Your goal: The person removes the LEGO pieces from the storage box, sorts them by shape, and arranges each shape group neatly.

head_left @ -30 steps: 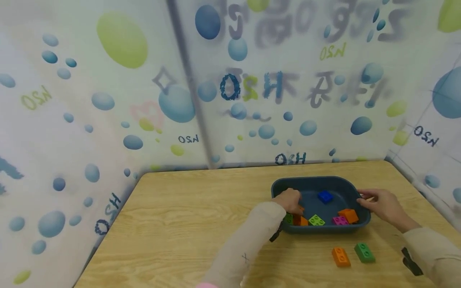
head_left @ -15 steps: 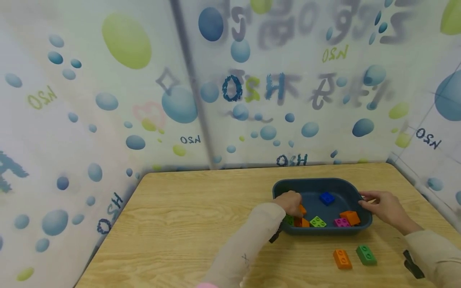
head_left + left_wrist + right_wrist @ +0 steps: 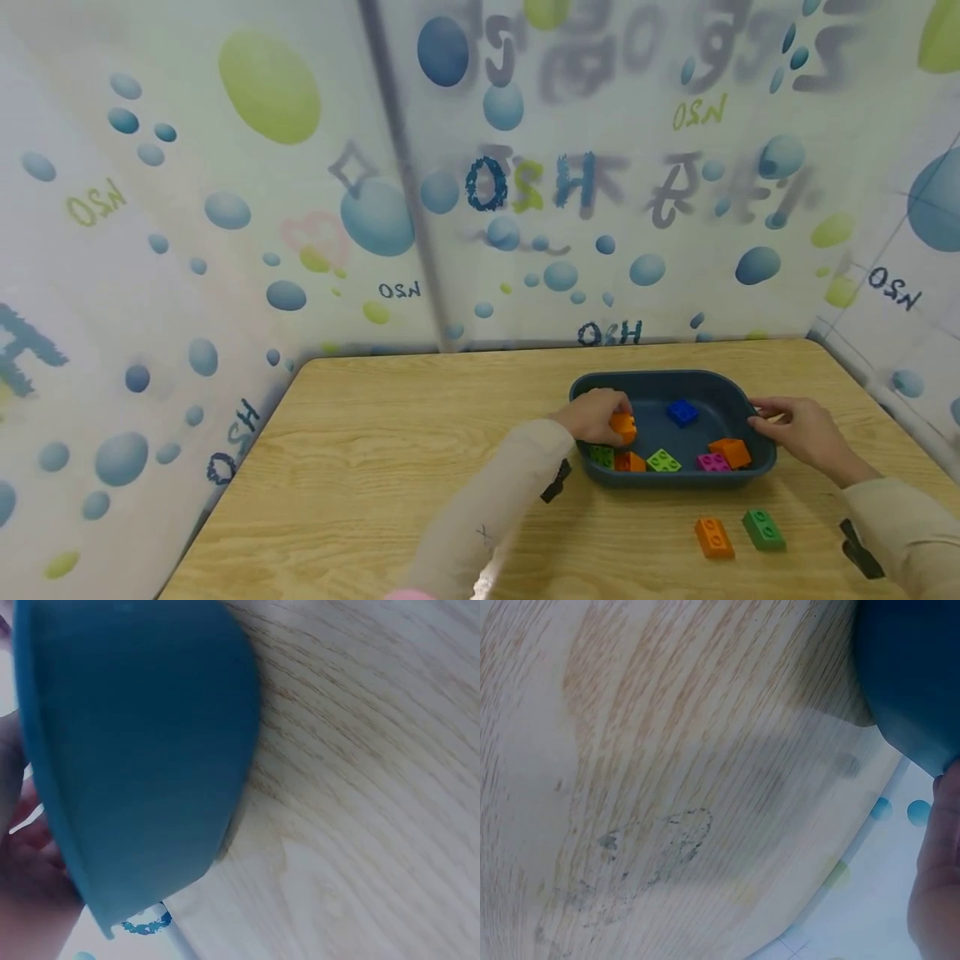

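Note:
My left hand [image 3: 591, 416] reaches over the left end of a dark blue tray [image 3: 654, 428] and pinches an orange toy brick [image 3: 625, 427] inside it. At the tray's right end, my right hand [image 3: 804, 433] holds the rim between thumb and fingers. Along the tray's near side lie a green brick [image 3: 602, 456], another orange brick [image 3: 630, 463], a lime brick [image 3: 663, 461], a magenta brick [image 3: 713, 462] and an orange block [image 3: 732, 452]. A blue brick [image 3: 682, 412] sits farther back. Only the tray's outer walls show in both wrist views.
In front of the tray, an orange brick [image 3: 714, 538] and a green brick [image 3: 764, 530] lie on the wooden table [image 3: 360, 467]. Patterned walls [image 3: 525, 292] stand close behind the table and along its sides.
My left hand has lifted slightly and shifted left, bringing the orange brick in its fingers into plain sight. The right hand stays at the tray rim.

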Available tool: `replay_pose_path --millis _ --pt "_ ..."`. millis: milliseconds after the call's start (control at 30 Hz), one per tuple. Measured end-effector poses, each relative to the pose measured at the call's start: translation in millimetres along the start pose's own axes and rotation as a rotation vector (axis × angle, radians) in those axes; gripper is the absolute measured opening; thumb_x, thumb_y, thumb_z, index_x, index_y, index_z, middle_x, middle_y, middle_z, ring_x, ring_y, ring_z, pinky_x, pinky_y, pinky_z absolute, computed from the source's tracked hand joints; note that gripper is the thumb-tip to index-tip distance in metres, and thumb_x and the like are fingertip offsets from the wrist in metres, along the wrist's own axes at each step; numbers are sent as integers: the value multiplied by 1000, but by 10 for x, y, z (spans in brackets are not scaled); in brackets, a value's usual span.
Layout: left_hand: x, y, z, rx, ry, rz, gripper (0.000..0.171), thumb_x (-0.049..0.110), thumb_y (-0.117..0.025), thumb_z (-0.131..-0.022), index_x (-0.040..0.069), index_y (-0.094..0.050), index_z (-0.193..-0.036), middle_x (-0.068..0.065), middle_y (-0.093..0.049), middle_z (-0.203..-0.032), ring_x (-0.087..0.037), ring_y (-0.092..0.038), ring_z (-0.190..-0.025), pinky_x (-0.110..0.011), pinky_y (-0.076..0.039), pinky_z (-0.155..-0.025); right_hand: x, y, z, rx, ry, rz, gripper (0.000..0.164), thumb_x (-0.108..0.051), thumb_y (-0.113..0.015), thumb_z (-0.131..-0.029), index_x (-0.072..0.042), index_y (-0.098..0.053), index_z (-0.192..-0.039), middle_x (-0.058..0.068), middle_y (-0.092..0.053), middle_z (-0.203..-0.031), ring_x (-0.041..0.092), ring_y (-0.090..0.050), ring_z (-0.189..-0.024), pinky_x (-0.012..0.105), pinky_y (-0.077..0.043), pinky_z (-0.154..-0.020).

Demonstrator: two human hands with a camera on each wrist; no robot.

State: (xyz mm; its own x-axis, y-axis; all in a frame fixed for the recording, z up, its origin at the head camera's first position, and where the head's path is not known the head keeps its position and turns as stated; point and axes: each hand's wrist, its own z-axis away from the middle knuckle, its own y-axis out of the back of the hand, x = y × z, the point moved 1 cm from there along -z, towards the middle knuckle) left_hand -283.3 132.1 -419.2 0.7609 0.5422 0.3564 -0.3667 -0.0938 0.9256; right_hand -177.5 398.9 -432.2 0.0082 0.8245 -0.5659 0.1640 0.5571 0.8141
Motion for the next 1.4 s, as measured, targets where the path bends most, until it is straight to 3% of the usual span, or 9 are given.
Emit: replay_pose_path --millis 367,567,800,933,1067,1233,1400 --pt "-64 26 322 165 -58 260 37 19 -66 -79 12 -52 -113 2 -54 -106 -6 -51 -92 -14 -41 -77 12 1 4 14 38 9 41 -17 -60 -84 15 -53 -109 22 -61 -86 19 -56 -65 25 -44 -48" --pt "-2 -45 489 255 -93 330 38 18 -68 -78 11 -53 -112 3 -54 -104 -5 -51 -89 -12 -41 -75 15 -8 13 9 29 -2 42 -17 -61 -83 15 -53 -110 21 -61 -85 19 -56 -65 25 -44 -48" --pt "155 -151 676 276 -155 447 40 14 -68 -78 9 -52 -113 3 -55 -106 -1 -51 -91 -15 -42 -78 19 -4 12 11 35 1 41 -15 -61 -83 15 -53 -109 22 -61 -86 19 -56 -64 25 -44 -48" --pt "237 -188 757 299 -183 456 39 16 -68 -78 10 -52 -113 3 -55 -106 0 -51 -91 -15 -42 -77 6 6 -12 10 39 1 40 -15 -61 -84 16 -53 -109 24 -60 -86 23 -56 -66 25 -44 -48" --pt "300 -263 827 284 -227 436 38 17 -68 -78 11 -53 -112 5 -55 -105 3 -50 -89 -13 -42 -76 17 -3 -20 25 57 -5 40 -14 -62 -83 16 -54 -107 23 -61 -85 23 -56 -66 25 -44 -49" --pt "369 -477 902 204 -273 393 37 18 -67 -79 11 -53 -111 6 -56 -106 6 -50 -91 -10 -40 -78 43 -2 1 31 71 -7 38 -12 -63 -81 16 -54 -106 21 -61 -83 19 -56 -62 24 -45 -48" --pt "399 -665 924 58 -195 415 36 21 -68 -79 16 -51 -110 13 -54 -105 6 -48 -93 -11 -39 -78 37 7 -5 32 73 -2 39 -14 -63 -81 15 -55 -106 20 -61 -83 19 -56 -63 24 -44 -48"
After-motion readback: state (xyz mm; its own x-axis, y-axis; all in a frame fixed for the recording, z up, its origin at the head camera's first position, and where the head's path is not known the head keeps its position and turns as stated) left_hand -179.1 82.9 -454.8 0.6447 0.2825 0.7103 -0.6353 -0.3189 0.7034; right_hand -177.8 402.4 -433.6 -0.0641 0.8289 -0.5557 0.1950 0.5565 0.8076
